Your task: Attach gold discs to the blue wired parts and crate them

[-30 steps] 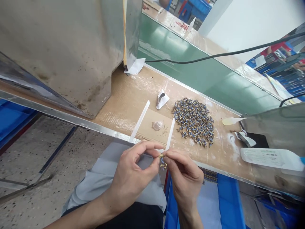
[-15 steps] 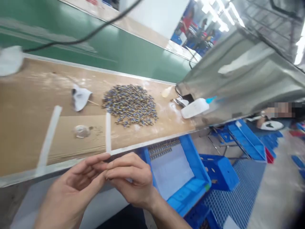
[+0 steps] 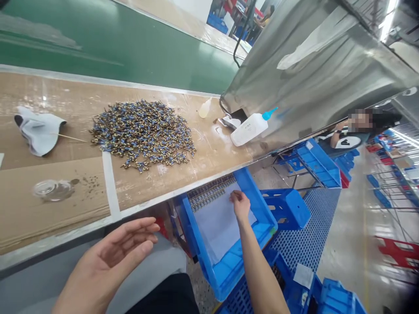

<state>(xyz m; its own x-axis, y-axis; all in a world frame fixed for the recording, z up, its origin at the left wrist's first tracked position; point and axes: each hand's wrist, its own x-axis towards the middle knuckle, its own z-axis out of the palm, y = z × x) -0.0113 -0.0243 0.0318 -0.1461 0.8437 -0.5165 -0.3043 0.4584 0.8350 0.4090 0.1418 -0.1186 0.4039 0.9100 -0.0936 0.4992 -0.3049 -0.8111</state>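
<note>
The right hand [image 3: 240, 204] is down inside a blue bin [image 3: 261, 205], its fingers bunched narrowly together just over a white sheet [image 3: 216, 231]; whether a small piece sits between the fingertips, I cannot tell. Beside those fingers, toward the bench, small blue-and-gold parts lie in neat rows [image 3: 209, 195] on the sheet. The left hand [image 3: 122, 257] hangs in front of the bench edge, palm turned inward, fingers curved and thumb held wide of them, with nothing visible in the gap. Beyond it, on the brown bench top [image 3: 214, 150], a strip of white tape [image 3: 111, 185] crosses the edge of a cardboard piece [image 3: 78, 207], on which a clear dish [image 3: 52, 190] stands near some dark specks. Past the tape is a broad loose pile [image 3: 144, 133] of the same blue-and-gold parts, with a crumpled white cloth [image 3: 42, 131] and a thin stick [image 3: 70, 138] to its left. To the pile's right are a small bottle [image 3: 204, 109] and a larger white bottle [image 3: 249, 130] with a blue tip, lying against a metal panel [image 3: 278, 83]. Farther right, past a blue stool [image 3: 296, 209], another person [image 3: 342, 141] is visible.
</note>
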